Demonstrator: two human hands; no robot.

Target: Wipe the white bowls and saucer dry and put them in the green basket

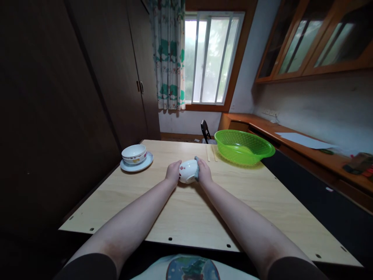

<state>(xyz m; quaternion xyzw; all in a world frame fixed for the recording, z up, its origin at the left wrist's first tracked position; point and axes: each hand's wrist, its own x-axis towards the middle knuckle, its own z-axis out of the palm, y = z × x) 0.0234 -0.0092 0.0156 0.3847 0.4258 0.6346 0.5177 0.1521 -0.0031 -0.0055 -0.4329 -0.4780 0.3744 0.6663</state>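
A white bowl (pixel 189 171) with a red pattern is held tilted on its side above the middle of the table, its outside facing me. My left hand (pixel 174 173) is closed on its left edge. On the bowl's right side, my right hand (pixel 204 173) presses a grey-blue cloth (pixel 197 168) against it. Most of the cloth and the fingertips of both hands are hidden behind the bowl or the palms.
Two stacked bowls (pixel 134 154) sit on a pale plate (pixel 140 166) at the table's left. A green plastic basket (pixel 244 147) stands at the back right, beside chopsticks (pixel 208 153). A folding chair (pixel 205 130) is behind the wooden table (pixel 163 221).
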